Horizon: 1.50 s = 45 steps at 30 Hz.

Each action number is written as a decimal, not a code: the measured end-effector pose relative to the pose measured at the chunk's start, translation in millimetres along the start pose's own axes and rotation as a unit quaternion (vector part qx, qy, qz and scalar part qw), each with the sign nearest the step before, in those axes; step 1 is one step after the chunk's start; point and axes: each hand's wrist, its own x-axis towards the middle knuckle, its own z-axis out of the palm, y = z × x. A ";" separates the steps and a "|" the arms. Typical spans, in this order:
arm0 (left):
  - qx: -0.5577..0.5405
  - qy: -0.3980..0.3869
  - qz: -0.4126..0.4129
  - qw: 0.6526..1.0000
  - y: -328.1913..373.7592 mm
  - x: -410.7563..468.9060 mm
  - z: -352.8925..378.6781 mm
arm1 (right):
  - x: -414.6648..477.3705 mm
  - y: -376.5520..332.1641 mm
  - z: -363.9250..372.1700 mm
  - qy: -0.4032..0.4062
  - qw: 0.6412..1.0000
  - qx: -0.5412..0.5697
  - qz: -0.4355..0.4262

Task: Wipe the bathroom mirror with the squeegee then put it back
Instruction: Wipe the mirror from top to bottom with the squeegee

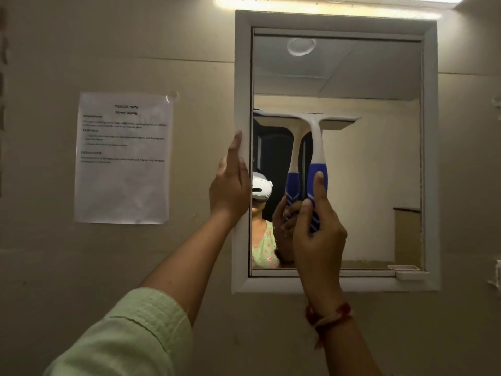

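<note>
A wall mirror (374,172) in a white frame (242,77) hangs ahead of me. A squeegee (315,142) with a white T-shaped head and a blue and white grip is pressed against the glass, its blade level at about mid-height on the left half. My right hand (318,234) is shut on the blue grip, thumb stretched up along it. My left hand (230,183) lies flat against the frame's left side, fingers together and pointing up, holding nothing. The glass reflects the squeegee, my hand and a person wearing a headset.
A printed paper sheet (123,158) is taped to the beige wall left of the mirror. A small white ledge (410,274) sticks out at the frame's lower right corner. A strip light (325,2) glows above the mirror.
</note>
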 end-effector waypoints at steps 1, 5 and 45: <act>-0.002 -0.003 0.001 1.000 0.4 -0.1 -0.4 | -7.0 0.3 0.4 0.000 1.000 0.002 0.002; -0.006 -0.005 0.004 1.000 0.7 -0.1 1.1 | -55.9 6.9 -5.9 0.004 1.000 -0.001 0.022; -0.002 0.006 -0.006 1.000 1.3 -1.6 1.2 | -51.1 7.5 -19.2 0.002 0.999 0.001 0.033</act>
